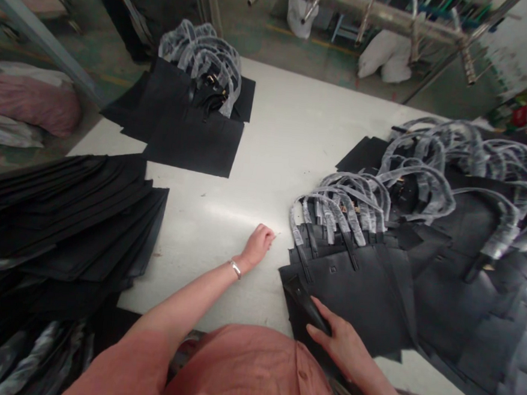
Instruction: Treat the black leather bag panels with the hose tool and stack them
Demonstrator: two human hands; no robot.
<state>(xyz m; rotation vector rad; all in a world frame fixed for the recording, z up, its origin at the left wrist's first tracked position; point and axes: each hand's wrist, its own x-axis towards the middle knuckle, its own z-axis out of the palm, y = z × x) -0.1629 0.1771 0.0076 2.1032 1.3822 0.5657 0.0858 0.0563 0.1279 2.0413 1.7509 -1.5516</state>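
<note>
My left hand, a bracelet on its wrist, is closed in a pinch just above the white table. A tiny pale strand seems to stick out from its fingertips, too small to name. My right hand grips a long, dark black piece at the near left edge of a stack of flat black bags. Whether this piece is a bag's edge or a separate item, I cannot tell. The stack's handles, wrapped in clear plastic, point away from me.
More black bags with wrapped handles are heaped at the right. Another pile of bags lies on the table at the far left. Black panels are fanned out at the left. A metal rack stands beyond the table.
</note>
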